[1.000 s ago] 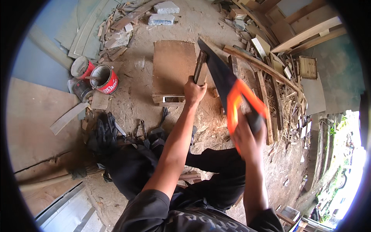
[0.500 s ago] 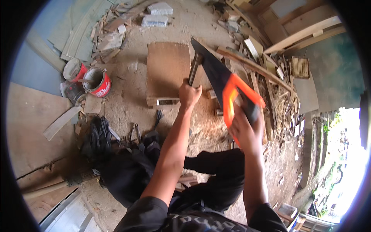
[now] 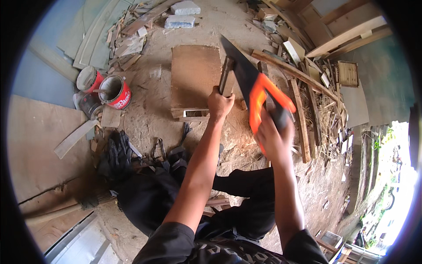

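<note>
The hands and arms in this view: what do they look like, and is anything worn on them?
They're human, with no cables. The left hand and right hand show no gloves. Both forearms are bare, below a black shirt's short sleeves. Pale print crosses the shirt front.

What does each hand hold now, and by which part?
Right hand: the saw, by its handle. Left hand: a piece of wood, by its near end.
</note>
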`<state>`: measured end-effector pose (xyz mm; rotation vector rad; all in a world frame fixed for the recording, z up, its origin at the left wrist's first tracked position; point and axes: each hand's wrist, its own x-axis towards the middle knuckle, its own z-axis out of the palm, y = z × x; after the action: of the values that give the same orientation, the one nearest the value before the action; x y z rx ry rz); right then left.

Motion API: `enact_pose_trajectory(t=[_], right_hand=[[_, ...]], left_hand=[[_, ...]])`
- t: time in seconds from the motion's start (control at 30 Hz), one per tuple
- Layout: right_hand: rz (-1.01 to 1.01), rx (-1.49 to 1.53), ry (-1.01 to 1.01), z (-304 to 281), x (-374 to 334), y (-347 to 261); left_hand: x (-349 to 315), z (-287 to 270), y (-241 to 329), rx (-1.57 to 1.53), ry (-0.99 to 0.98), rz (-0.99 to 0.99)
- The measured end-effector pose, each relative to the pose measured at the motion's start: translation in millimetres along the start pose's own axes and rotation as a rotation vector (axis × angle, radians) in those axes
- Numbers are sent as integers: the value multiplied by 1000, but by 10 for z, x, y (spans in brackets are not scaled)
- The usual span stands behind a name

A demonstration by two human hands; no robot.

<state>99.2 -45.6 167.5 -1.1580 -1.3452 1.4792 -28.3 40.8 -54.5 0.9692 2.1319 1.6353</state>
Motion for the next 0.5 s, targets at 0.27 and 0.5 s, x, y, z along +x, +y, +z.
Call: enact_pose_trajectory(t=[0.27,0.5], right_hand=[[30,8,-79,-50,490,-113],[-26,32,21,88,-80,76]], left_hand=[[-218,138,18,-49,-52,-10],[70,75,-34,-67,-17,-30]])
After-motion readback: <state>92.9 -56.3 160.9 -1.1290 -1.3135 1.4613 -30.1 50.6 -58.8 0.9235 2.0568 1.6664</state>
